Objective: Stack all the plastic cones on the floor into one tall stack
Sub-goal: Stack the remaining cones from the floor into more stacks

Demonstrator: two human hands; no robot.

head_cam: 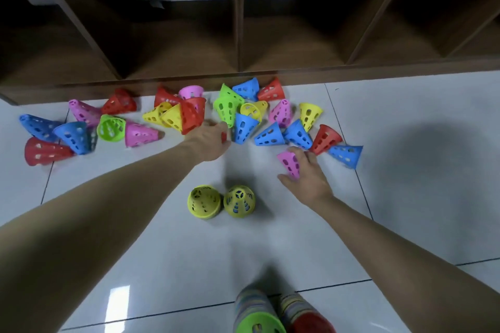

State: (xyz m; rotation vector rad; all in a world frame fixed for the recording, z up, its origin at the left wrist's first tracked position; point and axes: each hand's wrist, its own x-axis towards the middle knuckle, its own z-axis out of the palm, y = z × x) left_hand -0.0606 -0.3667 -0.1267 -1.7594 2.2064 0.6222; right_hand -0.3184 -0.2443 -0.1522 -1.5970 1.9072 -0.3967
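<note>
My right hand holds a pink cone with curled fingers, just above the white floor. My left hand reaches into the scattered cones by the wooden shelf and touches a red cone; how tightly it closes I cannot tell. Two yellow cones stand near me, and two tall stacks rise at the bottom edge.

Head camera looks steeply down at the floor, close overhead.

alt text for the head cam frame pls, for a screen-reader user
A person reaches both bare arms toward plastic cones scattered on a white tiled floor before a dark wooden shelf unit: the right hand grips a pink cone, the left hand touches a red cone. Two yellow cones stand nearer, and two tall striped stacks rise at the bottom edge.
</note>
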